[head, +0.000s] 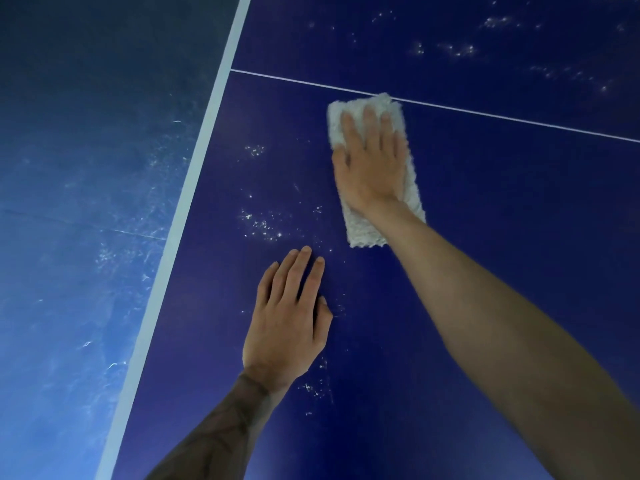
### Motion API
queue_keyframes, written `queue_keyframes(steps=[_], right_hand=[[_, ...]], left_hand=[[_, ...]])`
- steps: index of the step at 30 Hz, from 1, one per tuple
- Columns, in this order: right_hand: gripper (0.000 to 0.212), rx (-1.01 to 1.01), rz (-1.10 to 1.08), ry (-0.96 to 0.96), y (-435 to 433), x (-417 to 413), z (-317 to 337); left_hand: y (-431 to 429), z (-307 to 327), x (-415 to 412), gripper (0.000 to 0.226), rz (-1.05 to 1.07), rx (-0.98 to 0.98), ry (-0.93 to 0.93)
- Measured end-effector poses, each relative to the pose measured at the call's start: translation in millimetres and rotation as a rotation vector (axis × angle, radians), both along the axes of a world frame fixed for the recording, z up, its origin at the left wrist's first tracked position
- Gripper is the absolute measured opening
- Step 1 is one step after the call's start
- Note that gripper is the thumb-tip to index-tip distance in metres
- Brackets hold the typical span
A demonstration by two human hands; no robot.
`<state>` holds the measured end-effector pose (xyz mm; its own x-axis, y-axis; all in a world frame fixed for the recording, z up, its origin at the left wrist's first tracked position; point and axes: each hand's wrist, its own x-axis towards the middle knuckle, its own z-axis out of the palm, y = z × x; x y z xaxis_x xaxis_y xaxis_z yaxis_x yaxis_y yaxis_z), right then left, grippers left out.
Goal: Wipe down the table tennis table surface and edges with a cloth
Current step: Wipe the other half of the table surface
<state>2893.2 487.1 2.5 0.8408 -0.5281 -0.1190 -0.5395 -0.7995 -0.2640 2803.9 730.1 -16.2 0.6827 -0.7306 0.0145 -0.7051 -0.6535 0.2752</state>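
Pressing right hand, fingers straight, on soft, limp folded cloth atop counter; bracing with left hand flat, empty, nearer; probably bunches easily, best pinned under spread palm.

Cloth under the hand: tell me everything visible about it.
The cloth is white and nubby, like terry or microfibre, a long rectangle lying flat on the dark blue table tennis table. The right hand presses on it with straight fingers, covering its middle. Its far end reaches the thin white line; white specks lie to its left.
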Motion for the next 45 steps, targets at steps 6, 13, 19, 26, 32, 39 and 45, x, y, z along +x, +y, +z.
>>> queue_keyframes(steps=[6, 13, 19, 26, 32, 39, 45], right_hand=[[0.061, -0.039, 0.411, -0.027, 44.3, -71.9, -8.6], [0.062, 0.008, 0.001, 0.017, -2.4, -10.5, 0.3], [0.061, 0.005, 0.269, -0.037, 59.4, -19.9, -1.3], [0.060, -0.049, 0.390, 0.013, 19.0, -84.3, -9.1], [0.062, -0.004, -0.003, 0.004, 33.3, -40.1, -3.0], [0.062, -0.047, 0.474, -0.017, 121.0, -136.8, -14.3], [0.060, -0.053, 0.024, 0.052, 56.9, -126.4, -7.8]], left_hand=[[37.7, 8.0, 5.7, 0.051, 0.065, -0.123, 0.018], [75.8, 6.6, -0.8, 0.055, 0.223, 0.034, -0.001], [76.9, 2.4, -1.0, 0.056, 0.225, 0.038, -0.014], [76.0, 4.7, -0.1, 0.057, 0.240, 0.029, -0.003], [76.7, 4.8, -0.6, 0.057, 0.233, 0.031, -0.003], [76.4, 4.2, 0.3, 0.057, 0.230, 0.041, 0.010], [80.8, -1.7, -0.7, 0.055, 0.220, 0.029, -0.014]])
